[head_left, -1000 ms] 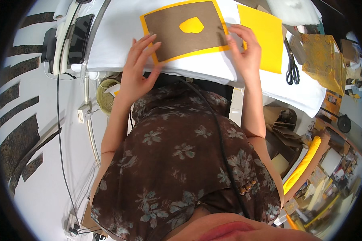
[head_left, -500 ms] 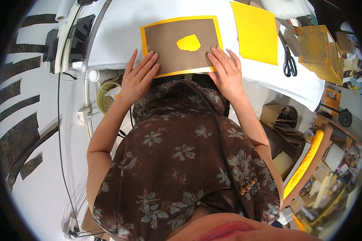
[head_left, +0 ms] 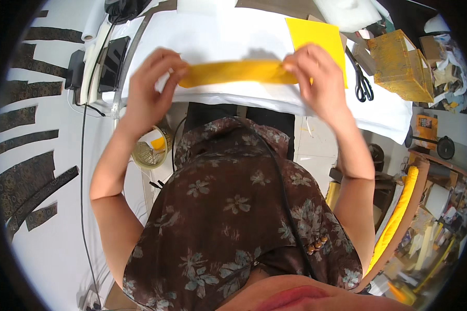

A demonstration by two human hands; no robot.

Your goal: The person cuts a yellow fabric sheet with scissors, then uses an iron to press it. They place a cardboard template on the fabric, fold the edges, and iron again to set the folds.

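Observation:
Between my two hands a yellow sheet point(head_left: 238, 72) is held up over the white-covered table, tilted so that it shows only as a narrow, motion-blurred band. My left hand point(head_left: 154, 85) pinches its left end between thumb and fingers. At the opposite end my right hand point(head_left: 319, 80) has its fingers closed on the edge in the same way. The brown board seen on this sheet earlier is hidden at this angle. Behind my right hand lies another bright yellow sheet point(head_left: 319, 39), flat on the table. Black scissors point(head_left: 362, 83) rest to its right.
A gold patterned box point(head_left: 402, 65) stands at the table's right. Along the left are a dark flat device point(head_left: 113, 65) and a cable point(head_left: 82, 155). A woven basket point(head_left: 150, 155) sits below the table's front edge. Dark patterned strips point(head_left: 26, 181) hang at far left.
Both hands have lifted the yellow sheet with its brown board off the table and tilted it up. My palms were resting flat on it; now the fingers grip its ends, farther apart.

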